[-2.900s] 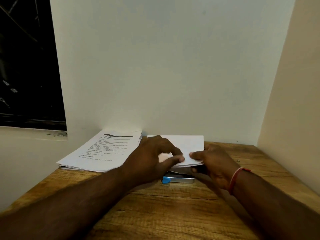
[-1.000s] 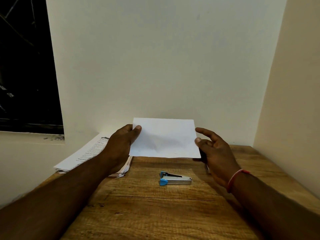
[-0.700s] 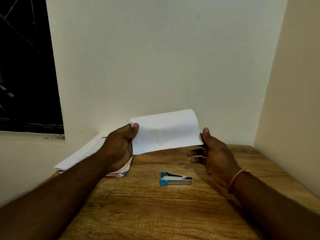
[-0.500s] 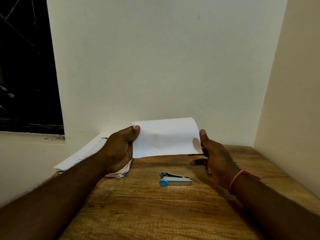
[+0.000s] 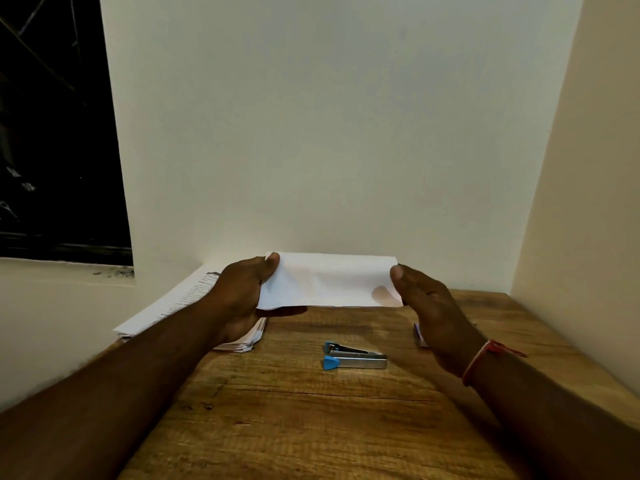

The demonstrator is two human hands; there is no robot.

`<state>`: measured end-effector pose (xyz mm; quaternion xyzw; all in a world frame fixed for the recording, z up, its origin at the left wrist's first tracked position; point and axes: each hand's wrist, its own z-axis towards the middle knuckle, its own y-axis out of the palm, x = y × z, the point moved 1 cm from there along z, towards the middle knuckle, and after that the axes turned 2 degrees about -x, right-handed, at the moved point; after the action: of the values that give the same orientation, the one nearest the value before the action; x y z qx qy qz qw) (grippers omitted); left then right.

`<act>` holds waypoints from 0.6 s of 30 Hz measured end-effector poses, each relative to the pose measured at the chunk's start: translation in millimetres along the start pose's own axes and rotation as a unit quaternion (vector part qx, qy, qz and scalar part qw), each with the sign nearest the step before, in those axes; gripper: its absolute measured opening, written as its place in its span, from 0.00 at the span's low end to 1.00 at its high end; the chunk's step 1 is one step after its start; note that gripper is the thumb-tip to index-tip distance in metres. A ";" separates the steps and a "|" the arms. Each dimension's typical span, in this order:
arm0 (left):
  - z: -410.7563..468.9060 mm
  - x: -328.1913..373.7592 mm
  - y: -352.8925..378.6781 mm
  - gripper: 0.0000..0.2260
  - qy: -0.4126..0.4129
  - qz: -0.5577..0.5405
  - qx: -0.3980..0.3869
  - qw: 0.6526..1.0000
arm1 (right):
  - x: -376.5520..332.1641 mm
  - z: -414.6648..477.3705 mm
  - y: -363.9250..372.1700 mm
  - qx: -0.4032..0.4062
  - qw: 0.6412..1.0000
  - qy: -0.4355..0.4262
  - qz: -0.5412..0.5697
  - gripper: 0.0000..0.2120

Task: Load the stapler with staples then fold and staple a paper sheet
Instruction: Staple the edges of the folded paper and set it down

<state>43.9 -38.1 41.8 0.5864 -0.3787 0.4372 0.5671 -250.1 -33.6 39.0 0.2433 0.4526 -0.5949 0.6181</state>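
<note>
Left hand (image 5: 242, 292) and right hand (image 5: 427, 306) pinch the folded paper sheet's (image 5: 329, 282) 9 and 3 o'clock edges, likely squaring the fold, the stapler (image 5: 355, 356) lying free at 6 o'clock on the table (image 5: 311, 427).

Matt white paper sheet (image 5: 329, 280), shiny metal stapler (image 5: 356, 356), grained wooden table (image 5: 311, 427).
</note>
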 end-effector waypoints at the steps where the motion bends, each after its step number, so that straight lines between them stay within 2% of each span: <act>1: -0.6 0.7 -0.7 0.17 0.003 0.007 0.000 1.000 | 1.1 -0.1 -0.9 -0.017 1.000 0.010 -0.008 0.19; 4: -2.1 5.9 -2.8 0.18 0.021 0.034 -0.029 0.999 | 9.5 7.8 -7.4 -0.028 0.998 0.048 -0.043 0.28; 6: -3.2 8.7 -3.5 0.18 0.020 0.056 -0.080 0.995 | 13.3 13.3 -14.3 -0.028 0.997 0.069 -0.034 0.35; 8: -5.8 11.1 -4.0 0.23 0.014 0.099 -0.115 0.988 | 16.1 17.7 -21.6 -0.034 0.996 0.081 -0.017 0.39; 11: -15.1 16.3 -6.0 0.30 0.001 0.097 -0.151 0.984 | 17.4 15.4 -28.4 -0.077 0.991 0.101 0.029 0.39; 14: -16.3 13.9 -6.0 0.35 -0.022 0.077 -0.175 0.981 | 19.4 10.2 -30.9 -0.093 0.988 0.116 0.049 0.45; 18: -12.0 11.1 -8.0 0.39 -0.032 0.075 -0.180 0.980 | 8.4 6.6 -24.2 -0.124 0.983 0.106 0.085 0.39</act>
<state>54.2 -25.0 49.2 0.4586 -0.5119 0.3839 0.6167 -272.5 -47.7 40.7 0.2638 0.5636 -0.4504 0.6402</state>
